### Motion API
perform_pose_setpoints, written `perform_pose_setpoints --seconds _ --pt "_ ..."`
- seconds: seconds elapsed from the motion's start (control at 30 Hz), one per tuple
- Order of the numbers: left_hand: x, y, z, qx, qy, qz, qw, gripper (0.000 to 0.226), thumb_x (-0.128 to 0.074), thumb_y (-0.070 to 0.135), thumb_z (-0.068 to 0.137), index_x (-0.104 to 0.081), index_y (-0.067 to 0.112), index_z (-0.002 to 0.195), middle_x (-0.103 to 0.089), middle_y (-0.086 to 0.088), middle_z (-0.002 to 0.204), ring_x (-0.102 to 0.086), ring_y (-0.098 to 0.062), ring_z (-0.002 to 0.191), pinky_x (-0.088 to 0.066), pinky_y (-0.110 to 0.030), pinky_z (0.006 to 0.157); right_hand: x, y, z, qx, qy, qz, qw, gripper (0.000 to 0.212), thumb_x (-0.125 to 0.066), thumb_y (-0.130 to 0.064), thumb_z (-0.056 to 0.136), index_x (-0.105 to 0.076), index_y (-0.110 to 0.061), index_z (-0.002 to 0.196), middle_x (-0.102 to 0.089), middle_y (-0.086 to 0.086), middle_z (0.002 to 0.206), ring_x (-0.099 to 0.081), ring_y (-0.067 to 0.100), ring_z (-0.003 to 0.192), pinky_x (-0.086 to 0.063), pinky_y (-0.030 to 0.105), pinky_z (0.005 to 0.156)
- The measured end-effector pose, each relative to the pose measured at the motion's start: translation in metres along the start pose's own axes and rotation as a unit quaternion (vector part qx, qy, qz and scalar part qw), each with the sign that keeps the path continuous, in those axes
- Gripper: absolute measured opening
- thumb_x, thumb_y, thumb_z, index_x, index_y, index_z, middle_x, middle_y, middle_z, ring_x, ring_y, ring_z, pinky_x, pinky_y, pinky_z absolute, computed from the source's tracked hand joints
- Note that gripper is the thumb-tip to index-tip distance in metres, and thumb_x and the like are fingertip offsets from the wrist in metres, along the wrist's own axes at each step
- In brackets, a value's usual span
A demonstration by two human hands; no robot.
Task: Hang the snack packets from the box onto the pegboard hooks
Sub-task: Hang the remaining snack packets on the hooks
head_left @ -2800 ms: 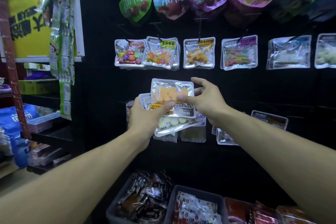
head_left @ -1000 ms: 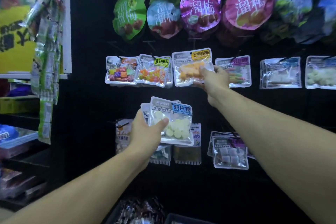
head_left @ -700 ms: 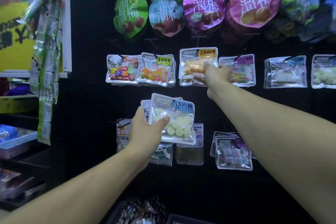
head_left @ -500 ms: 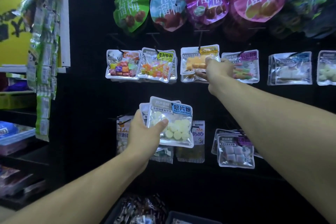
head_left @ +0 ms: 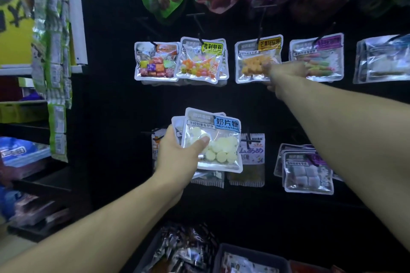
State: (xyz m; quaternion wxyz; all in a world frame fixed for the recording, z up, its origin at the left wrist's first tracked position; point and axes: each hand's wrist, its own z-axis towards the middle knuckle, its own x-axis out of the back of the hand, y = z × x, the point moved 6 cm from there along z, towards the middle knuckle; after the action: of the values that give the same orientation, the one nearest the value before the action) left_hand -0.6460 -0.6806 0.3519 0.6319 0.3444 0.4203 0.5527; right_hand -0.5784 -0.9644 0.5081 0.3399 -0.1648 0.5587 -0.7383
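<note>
While the left hand (head_left: 177, 157) grips a small stack of clear snack packets in front of the black pegboard (head_left: 111, 106), thumb across the front milk-candy packet (head_left: 214, 142), the right hand (head_left: 286, 73) reaches to the middle row. There its fingers meet the lower right corner of an orange-candy packet (head_left: 253, 62) hanging on a hook (head_left: 259, 35); blur hides whether they pinch it. Below, at the pegboard's bottom edge, dark bins (head_left: 221, 252) hold more wrapped snacks.
</note>
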Motion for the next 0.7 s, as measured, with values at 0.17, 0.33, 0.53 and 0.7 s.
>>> perform_pose_setpoints --seconds 0.17,0.33,0.53,0.7 --pt "0.003 -0.001 -0.006 0.005 0.014 -0.018 1.000 0.023 -0.078 0.010 0.096 -0.067 0.024 0.111 -0.081 -0.002 0.106 -0.080 -0.024 0.095 -0.068 -0.046 0.072 0.006 0.022 -0.013 -0.037 -0.081 0.059 0.994 0.078 -0.086 -0.008 0.082 -0.041 -0.017 0.145 -0.061 0.008 0.138 -0.064 0.029 0.114 -0.057 0.036 0.061" --pt "-0.011 0.008 -0.018 0.018 0.015 -0.028 0.999 0.025 -0.080 0.011 0.094 -0.066 0.021 0.112 -0.081 -0.005 0.106 -0.081 -0.028 0.095 -0.067 -0.054 0.080 0.031 0.033 -0.087 -0.027 -0.228 -0.046 0.972 0.048 -0.079 -0.041 0.091 -0.063 -0.013 0.126 -0.072 0.007 0.119 -0.072 0.023 0.104 -0.062 0.034 0.074" --pt "-0.038 0.033 -0.033 -0.005 0.009 -0.036 0.999 0.029 -0.082 0.017 0.093 -0.065 0.023 0.115 -0.081 -0.002 0.106 -0.080 -0.026 0.097 -0.065 -0.056 0.086 0.074 0.048 -0.155 -0.025 -0.314 -0.109 0.943 0.054 -0.087 -0.054 0.076 -0.071 -0.017 0.112 -0.078 0.005 0.111 -0.075 0.023 0.103 -0.063 0.048 0.092" --pt "-0.075 0.050 -0.044 -0.012 -0.022 -0.029 0.999 0.033 -0.087 0.019 0.088 -0.066 0.026 0.113 -0.082 0.003 0.104 -0.080 -0.023 0.097 -0.063 -0.054 0.092 0.117 0.033 -0.157 -0.007 -0.278 -0.079 0.957 0.052 -0.095 -0.027 0.073 -0.068 -0.011 0.115 -0.080 0.005 0.107 -0.078 0.020 0.095 -0.063 0.037 0.075"
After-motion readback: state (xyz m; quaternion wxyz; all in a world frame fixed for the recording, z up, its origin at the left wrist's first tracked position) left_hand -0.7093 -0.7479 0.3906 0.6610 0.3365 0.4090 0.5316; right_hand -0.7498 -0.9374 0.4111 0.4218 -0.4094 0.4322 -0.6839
